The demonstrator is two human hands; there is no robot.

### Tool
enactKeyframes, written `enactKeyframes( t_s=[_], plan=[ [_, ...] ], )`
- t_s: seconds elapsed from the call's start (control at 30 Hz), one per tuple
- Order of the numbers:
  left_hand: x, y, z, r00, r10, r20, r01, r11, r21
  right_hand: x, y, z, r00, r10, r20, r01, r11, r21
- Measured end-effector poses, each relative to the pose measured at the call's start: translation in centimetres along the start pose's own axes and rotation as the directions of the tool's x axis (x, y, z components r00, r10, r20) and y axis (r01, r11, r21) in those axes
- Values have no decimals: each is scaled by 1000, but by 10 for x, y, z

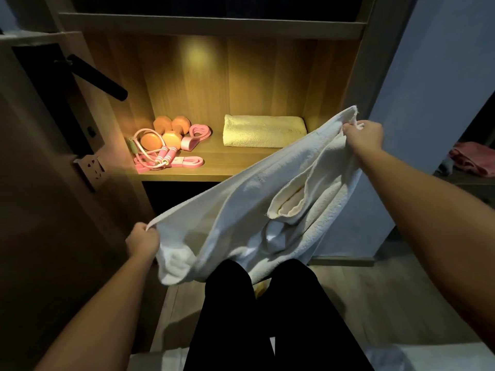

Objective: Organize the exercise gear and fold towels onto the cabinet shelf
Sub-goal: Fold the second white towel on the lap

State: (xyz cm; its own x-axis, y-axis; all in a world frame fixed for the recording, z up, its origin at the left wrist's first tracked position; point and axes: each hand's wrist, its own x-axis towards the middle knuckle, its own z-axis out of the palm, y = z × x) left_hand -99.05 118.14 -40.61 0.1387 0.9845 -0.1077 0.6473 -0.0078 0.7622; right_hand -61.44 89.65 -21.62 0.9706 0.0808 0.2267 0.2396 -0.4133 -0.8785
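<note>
A white towel [249, 199] hangs stretched on a slant in front of the cabinet shelf [214, 156]. Its low end is below the shelf's front edge, and its high end crosses the shelf's right end. The left hand [142, 241] pinches the low corner with curled fingers, below the shelf. The right hand [365, 135] grips the high corner, cloth bunched in its closed fingers, in front of the shelf's right end. Between the hands the towel sags in loose folds. On the shelf's right half lies a folded pale-yellow towel [263, 131], flat and neat. On its left half sits a tight cluster: orange dumbbells [171, 137] at the back, a pink jump rope [167, 153] toward the front edge, and pink resistance bands [199, 131] beside them, all touching or nearly so.
</note>
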Motion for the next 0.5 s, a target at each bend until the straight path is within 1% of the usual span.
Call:
enactKeyframes(
  t_s=[0.07, 0.13, 0.2, 0.27, 0.3, 0.37, 0.43, 0.5],
  plan=[
    [3, 0, -3, 991, -128, 27, 127, 991, 28, 0, 1, 0, 1000, 12, -4, -12, 1000, 2],
    [7, -4, -4, 985, -161, 59, 159, 986, 45, -1, 3, -1, 1000, 18, -8, -18, 1000, -11],
    [8, -9, -6, 990, -104, 90, 94, 990, 105, -2, 5, -2, 1000, 20, -9, -20, 999, -24],
    [4, -11, -13, 996, -16, 91, -2, 980, 198, -4, 6, -1, 1000, 24, -6, -24, 999, -38],
    [3, -12, -18, 995, 31, 97, -55, 963, 262, -5, 6, -1, 1000, 26, -9, -27, 999, -40],
    [1, -15, -28, 982, 116, 148, -170, 885, 434, -6, 6, -3, 1000, 25, -18, -26, 999, -38],
    [0, -18, -36, 976, 115, 184, -196, 830, 522, -8, 4, -3, 1000, 16, -12, -16, 999, -29],
    [-2, -15, -41, 975, 60, 215, -164, 844, 510, -14, -2, -2, 1000, -21, 17, 22, 999, -23]
  ],
)
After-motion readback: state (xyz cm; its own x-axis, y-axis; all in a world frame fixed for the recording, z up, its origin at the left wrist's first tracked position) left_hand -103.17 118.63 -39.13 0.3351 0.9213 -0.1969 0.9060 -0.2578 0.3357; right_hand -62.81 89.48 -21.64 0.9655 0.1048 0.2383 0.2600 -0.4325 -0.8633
